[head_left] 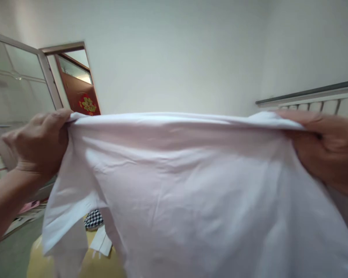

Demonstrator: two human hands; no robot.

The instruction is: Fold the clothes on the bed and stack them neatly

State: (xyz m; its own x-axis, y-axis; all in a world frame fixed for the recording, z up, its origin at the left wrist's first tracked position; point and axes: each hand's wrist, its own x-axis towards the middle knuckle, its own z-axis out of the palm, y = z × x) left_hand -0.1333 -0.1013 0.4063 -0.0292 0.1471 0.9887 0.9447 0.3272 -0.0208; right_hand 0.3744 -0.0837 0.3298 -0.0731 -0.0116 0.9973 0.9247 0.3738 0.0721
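A white cloth garment (174, 185) hangs stretched between my two hands, its upper edge pulled nearly straight across the view. My left hand (43, 139) grips the upper left corner with its fingers closed. At the right, my right hand (330, 146) pinches the other upper corner and is partly blurred. A sleeve-like flap (66, 216) droops on the left side of the garment. The lower edge of the cloth runs out of view at the bottom.
Behind the cloth at lower left is a yellow surface (100, 266) with a black-and-white checked cloth (94, 219) and a white folded item (101, 241). A glass-paned door (20, 81) stands at left, a radiator (330, 106) at right.
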